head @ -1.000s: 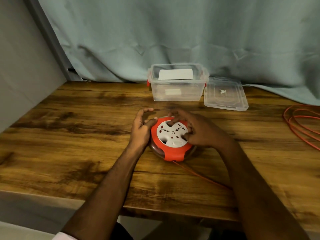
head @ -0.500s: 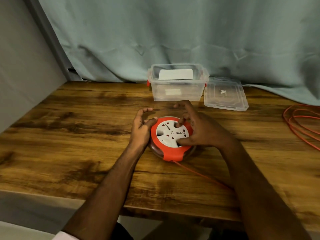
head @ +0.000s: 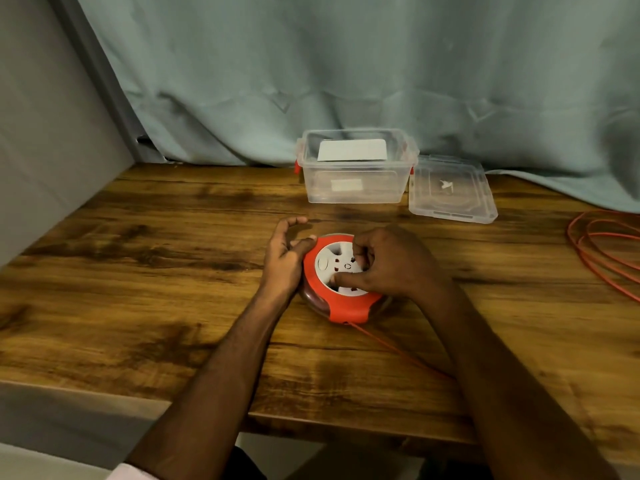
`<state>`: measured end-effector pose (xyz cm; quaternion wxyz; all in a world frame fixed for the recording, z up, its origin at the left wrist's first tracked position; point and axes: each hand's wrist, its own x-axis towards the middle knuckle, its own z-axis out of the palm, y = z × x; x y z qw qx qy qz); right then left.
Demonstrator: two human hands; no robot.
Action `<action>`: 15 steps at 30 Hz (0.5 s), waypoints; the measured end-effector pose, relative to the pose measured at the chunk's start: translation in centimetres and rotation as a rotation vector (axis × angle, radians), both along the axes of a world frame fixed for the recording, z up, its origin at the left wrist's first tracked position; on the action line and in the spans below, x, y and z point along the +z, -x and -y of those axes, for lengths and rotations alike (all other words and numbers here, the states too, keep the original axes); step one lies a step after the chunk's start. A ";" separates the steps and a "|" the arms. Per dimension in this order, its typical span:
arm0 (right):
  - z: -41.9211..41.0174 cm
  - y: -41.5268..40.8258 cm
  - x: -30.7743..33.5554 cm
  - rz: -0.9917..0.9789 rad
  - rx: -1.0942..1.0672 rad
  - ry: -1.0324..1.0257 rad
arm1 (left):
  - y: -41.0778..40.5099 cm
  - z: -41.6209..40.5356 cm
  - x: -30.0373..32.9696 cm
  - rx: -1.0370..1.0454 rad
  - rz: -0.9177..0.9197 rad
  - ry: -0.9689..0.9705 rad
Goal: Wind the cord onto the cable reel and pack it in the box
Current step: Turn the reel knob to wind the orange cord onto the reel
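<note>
The fingers of the right hand are curled onto the white face of the reel, probably to turn it and pull the cord in. The left hand lies relaxed against the reel's left side, thumb on the red rim, seemingly to keep it from sliding on the table. Much cord is loose at the right, and the box waits open at the far side, its lid just to its right.
</note>
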<state>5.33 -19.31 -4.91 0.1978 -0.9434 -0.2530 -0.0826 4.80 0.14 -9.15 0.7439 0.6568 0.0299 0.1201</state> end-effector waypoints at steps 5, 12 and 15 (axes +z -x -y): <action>-0.4 0.6 0.2 0.034 0.051 -0.041 | -0.1 0.0 -0.2 -0.002 0.007 0.007; 1.3 0.5 1.1 -0.058 0.142 -0.088 | 0.0 -0.1 0.0 -0.001 0.001 0.010; 1.6 0.1 0.8 -0.110 0.134 -0.066 | 0.0 0.0 -0.1 -0.020 0.004 0.001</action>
